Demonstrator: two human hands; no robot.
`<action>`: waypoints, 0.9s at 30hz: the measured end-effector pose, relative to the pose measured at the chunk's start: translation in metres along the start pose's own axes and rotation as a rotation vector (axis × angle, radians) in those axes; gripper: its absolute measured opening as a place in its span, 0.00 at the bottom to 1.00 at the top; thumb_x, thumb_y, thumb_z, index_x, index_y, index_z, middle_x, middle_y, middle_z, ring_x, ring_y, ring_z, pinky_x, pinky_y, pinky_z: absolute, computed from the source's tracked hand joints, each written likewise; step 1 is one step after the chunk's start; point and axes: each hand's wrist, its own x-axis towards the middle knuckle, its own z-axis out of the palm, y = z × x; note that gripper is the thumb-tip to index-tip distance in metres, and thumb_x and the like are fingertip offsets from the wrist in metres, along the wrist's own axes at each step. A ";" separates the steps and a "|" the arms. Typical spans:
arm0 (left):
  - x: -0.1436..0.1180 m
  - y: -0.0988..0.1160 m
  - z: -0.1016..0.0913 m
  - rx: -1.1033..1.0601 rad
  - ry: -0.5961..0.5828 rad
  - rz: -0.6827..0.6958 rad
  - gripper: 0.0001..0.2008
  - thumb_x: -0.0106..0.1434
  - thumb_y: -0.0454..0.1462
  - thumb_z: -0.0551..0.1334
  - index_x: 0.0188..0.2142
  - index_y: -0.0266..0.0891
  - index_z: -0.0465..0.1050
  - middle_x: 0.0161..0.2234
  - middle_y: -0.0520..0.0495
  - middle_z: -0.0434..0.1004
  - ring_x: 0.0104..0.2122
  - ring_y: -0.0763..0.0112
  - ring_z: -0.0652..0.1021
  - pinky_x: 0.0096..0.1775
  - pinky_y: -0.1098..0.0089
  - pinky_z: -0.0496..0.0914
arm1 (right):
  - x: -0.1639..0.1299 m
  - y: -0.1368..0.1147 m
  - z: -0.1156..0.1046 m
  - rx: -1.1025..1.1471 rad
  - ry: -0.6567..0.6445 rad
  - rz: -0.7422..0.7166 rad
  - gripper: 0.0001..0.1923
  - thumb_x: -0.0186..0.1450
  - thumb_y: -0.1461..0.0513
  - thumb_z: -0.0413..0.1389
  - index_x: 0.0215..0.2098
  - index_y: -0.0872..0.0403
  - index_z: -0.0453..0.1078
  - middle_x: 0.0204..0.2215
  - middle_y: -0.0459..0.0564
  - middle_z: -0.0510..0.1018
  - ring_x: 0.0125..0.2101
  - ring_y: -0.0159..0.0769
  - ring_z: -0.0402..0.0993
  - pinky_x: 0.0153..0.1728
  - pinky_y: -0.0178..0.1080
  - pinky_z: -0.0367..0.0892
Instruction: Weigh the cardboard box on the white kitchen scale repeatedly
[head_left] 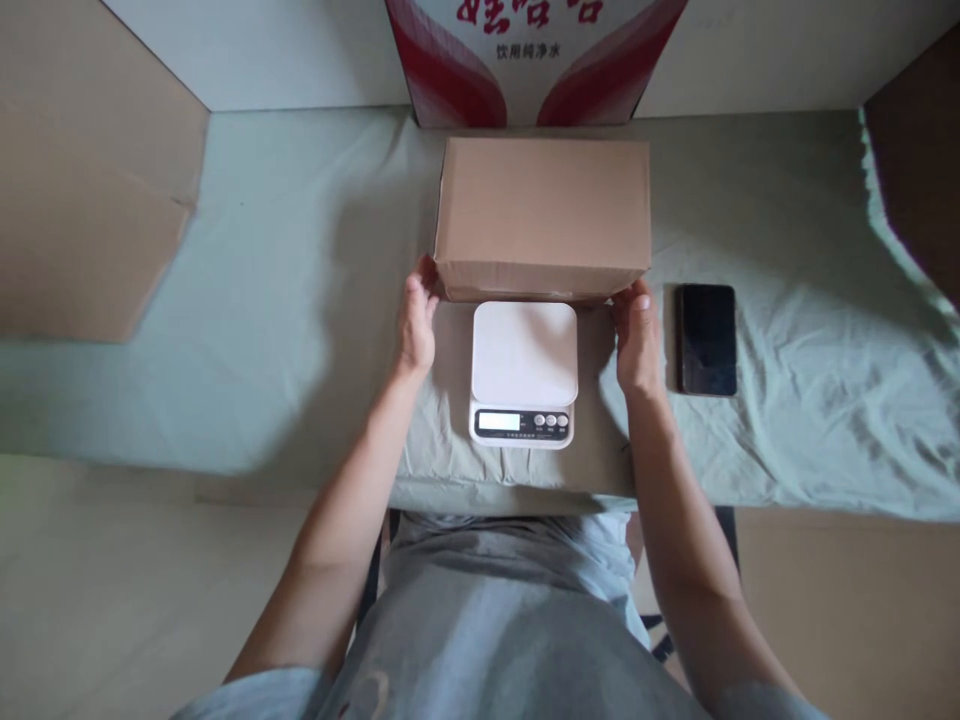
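A closed brown cardboard box (544,205) stands behind a white kitchen scale (525,355). At the box's front left corner is my left hand (418,320), its fingers against the cardboard. My right hand (636,335) grips the front right corner, with some fingertips hidden behind or under the box. Between my forearms lies the scale, its square platform bare and its small display lit. I cannot tell whether the box rests on the cloth or is slightly raised.
A black phone (707,340) lies right of my right hand on the green cloth (277,250). A red and white printed carton (525,80) stands behind the box. Brown cardboard (82,180) flanks the left side, and a dark brown panel (919,160) the right.
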 end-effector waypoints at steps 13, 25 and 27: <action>0.006 0.000 0.008 0.004 0.004 0.007 0.36 0.60 0.64 0.46 0.56 0.45 0.66 0.63 0.43 0.61 0.65 0.60 0.59 0.63 0.56 0.55 | 0.009 -0.003 0.006 -0.025 -0.001 -0.017 0.30 0.64 0.41 0.42 0.58 0.42 0.62 0.57 0.46 0.70 0.60 0.41 0.63 0.62 0.54 0.57; -0.025 0.068 0.021 -0.025 -0.077 0.159 0.31 0.63 0.60 0.48 0.53 0.43 0.68 0.58 0.46 0.67 0.63 0.60 0.62 0.64 0.59 0.56 | -0.008 -0.054 0.008 0.028 -0.068 -0.101 0.31 0.60 0.37 0.44 0.54 0.41 0.66 0.56 0.45 0.69 0.62 0.44 0.59 0.62 0.50 0.57; -0.044 0.075 0.017 -0.003 -0.070 0.172 0.27 0.65 0.57 0.49 0.51 0.44 0.70 0.57 0.46 0.69 0.62 0.60 0.65 0.62 0.59 0.59 | -0.028 -0.066 0.007 0.049 -0.055 -0.092 0.29 0.61 0.39 0.44 0.53 0.41 0.67 0.56 0.45 0.69 0.62 0.44 0.59 0.63 0.49 0.56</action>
